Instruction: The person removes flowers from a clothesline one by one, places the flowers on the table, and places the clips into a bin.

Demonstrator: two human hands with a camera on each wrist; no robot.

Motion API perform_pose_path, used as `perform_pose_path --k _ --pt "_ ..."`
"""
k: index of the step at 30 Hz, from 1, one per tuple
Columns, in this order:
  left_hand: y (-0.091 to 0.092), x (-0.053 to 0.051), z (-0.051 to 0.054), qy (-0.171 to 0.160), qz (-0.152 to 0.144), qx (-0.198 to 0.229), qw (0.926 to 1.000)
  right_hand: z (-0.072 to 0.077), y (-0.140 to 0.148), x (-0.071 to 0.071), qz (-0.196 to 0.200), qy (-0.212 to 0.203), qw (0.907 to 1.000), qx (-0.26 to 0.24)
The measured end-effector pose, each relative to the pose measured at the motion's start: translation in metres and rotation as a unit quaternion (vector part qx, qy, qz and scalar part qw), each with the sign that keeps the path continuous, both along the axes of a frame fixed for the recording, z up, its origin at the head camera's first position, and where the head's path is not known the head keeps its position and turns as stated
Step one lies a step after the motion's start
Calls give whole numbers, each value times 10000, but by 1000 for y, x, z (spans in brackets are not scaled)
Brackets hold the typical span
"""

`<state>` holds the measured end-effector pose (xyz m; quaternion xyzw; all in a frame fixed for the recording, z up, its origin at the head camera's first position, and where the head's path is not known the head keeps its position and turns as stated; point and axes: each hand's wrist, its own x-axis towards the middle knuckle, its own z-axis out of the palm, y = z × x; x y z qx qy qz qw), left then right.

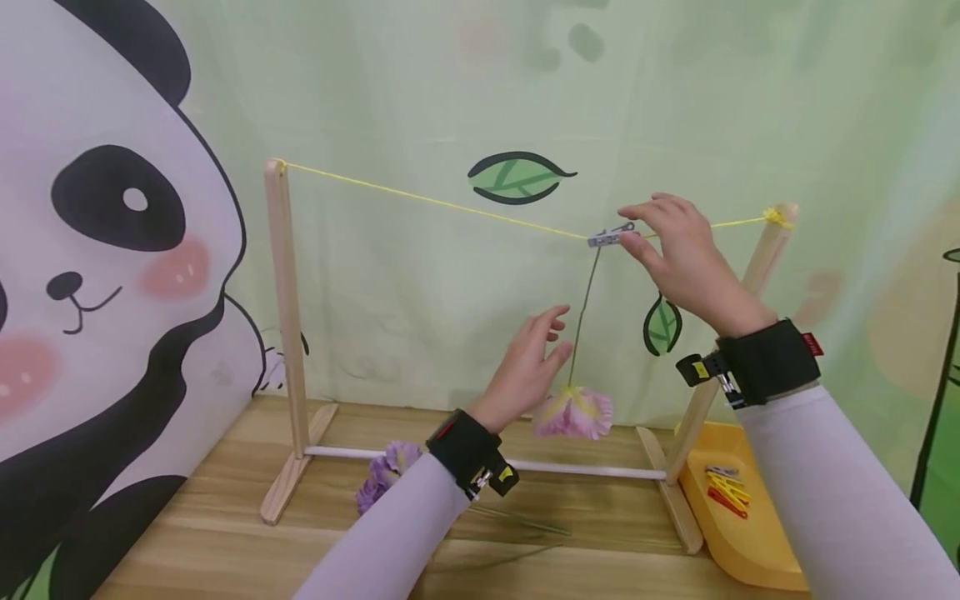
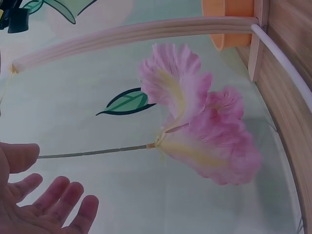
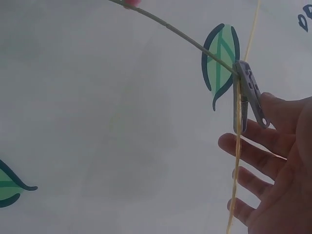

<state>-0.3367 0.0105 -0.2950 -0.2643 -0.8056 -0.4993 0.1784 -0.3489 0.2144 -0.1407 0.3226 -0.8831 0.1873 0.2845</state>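
Note:
A grey clothespin sits on a yellow string, with the green stem of an artificial flower at its jaws. The pink-and-yellow flower hangs head down below the string. My right hand is at the clothespin's handle end, thumb and fingers spread around it; in the right wrist view, the thumb lies right by one handle. Lower down, my left hand is beside the stem with its fingers apart. In the left wrist view its thumb overlaps the stem's end, and no grip shows.
Two wooden posts carry the string, joined low down by a white rod. A purple flower lies on the wooden table, partly behind my left forearm. At right, a yellow tray holds several coloured clothespins.

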Motion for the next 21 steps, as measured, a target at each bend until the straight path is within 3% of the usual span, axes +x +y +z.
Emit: perform_pose_path --k 11,16,21 --pt "7 -14 -2 -254 -175 -87 9995 15 -8 0 -78 -199 9992 329" --pt "11 -13 -4 -302 -157 -206 9992 18 -7 2 -185 -428 9976 513" --pt "13 -12 -6 -333 -21 -288 9990 18 -6 2 -215 -394 9972 604"
